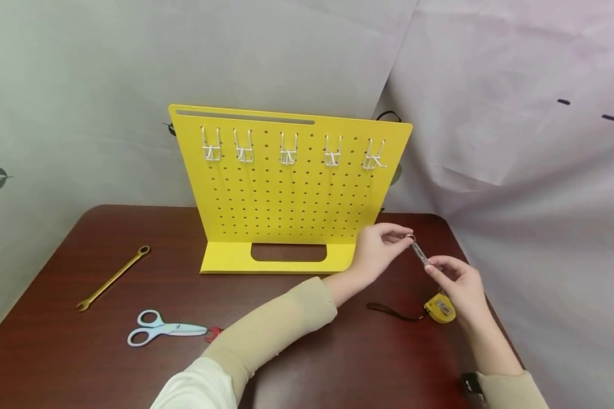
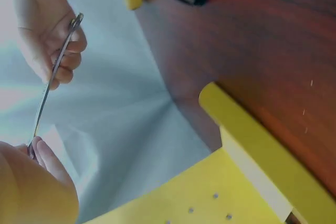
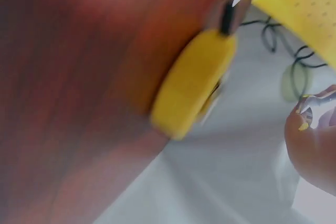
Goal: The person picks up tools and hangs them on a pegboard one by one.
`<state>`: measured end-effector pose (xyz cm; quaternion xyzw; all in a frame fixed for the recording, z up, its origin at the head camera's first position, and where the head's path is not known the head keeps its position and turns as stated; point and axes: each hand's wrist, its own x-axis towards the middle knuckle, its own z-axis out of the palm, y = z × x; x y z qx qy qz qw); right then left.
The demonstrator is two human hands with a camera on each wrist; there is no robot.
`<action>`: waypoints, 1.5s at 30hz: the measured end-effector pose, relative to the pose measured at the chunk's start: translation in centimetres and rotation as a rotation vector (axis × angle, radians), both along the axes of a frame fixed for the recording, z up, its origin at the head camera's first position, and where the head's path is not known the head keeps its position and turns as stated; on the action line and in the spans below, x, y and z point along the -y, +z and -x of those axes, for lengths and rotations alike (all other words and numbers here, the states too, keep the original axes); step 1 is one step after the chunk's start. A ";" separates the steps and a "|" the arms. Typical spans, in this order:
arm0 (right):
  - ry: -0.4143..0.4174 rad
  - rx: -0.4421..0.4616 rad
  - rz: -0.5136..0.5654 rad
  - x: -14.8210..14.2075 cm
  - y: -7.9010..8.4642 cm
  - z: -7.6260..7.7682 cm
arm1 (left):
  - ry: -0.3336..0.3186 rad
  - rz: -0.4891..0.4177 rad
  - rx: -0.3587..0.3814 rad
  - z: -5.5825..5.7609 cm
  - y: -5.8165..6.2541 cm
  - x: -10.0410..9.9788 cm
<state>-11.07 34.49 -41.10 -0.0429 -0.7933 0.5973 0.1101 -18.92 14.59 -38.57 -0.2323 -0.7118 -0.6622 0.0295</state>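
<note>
A silver wrench (image 1: pixel 420 253) is held above the right side of the table, slanting between both hands. My left hand (image 1: pixel 376 253) pinches its upper ring end between thumb and fingers. The lower end is gripped by my right hand (image 1: pixel 459 284). In the left wrist view the wrench (image 2: pixel 55 66) appears edge-on as a thin bar. An open-ended head of the wrench (image 3: pixel 311 113) shows against a hand in the right wrist view. Just below my right hand lies a yellow tape measure (image 1: pixel 440 308) with a dark strap.
A yellow pegboard (image 1: pixel 291 187) with several white hooks (image 1: pixel 287 150) stands at the back of the table. On the left lie a gold wrench (image 1: pixel 113 278) and light-blue scissors (image 1: pixel 166 328). A red object (image 1: pixel 213 334) is partly hidden by my left arm.
</note>
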 end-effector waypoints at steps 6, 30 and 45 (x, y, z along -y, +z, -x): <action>-0.026 -0.039 0.246 3.1 0.9 0.4 | 0.013 -0.145 0.047 0.5 1.0 1.3; -0.063 -0.180 0.545 10.4 4.2 4.6 | -0.079 -0.323 0.248 3.7 4.9 3.6; -0.079 -0.210 0.588 11.3 6.2 7.3 | -0.084 -0.303 0.261 5.8 7.4 4.0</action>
